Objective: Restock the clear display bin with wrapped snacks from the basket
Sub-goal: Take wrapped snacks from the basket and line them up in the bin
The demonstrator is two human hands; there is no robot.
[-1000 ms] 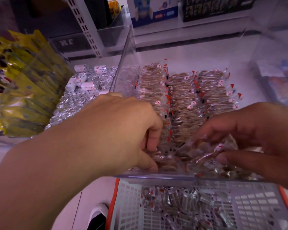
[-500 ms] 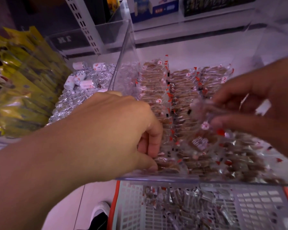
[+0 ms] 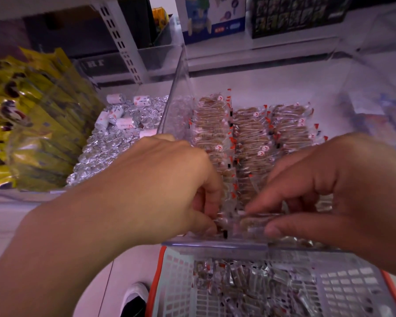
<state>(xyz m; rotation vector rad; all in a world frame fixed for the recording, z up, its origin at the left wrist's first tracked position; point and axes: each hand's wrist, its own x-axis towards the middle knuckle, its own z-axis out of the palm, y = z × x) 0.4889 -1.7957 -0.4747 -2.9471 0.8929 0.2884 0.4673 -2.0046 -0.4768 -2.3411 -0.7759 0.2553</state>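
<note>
The clear display bin [image 3: 215, 244] holds three rows of brown wrapped snacks [image 3: 249, 131] in clear wrappers with red marks. My left hand [image 3: 160, 188] reaches into the bin's front left, its fingers curled down round snacks in the left row. My right hand [image 3: 329, 193] is at the front middle, thumb and fingers pinching a wrapped snack [image 3: 256, 219] just behind the bin's front wall. Below the bin, the grey basket [image 3: 343, 284] with an orange rim holds several loose wrapped snacks [image 3: 238, 280].
A clear divider [image 3: 176, 92] separates the bin from silver-wrapped sweets [image 3: 114, 138] on the left. Yellow packets [image 3: 28, 115] fill the far left bin. Another clear bin [image 3: 375, 115] stands at the right. Boxes sit on the shelf behind. A shoe [image 3: 135, 298] shows on the floor.
My right hand has come down from above the rows to the bin's front middle, bringing a wrapped snack low behind the front wall. My left hand has stayed in the front left.
</note>
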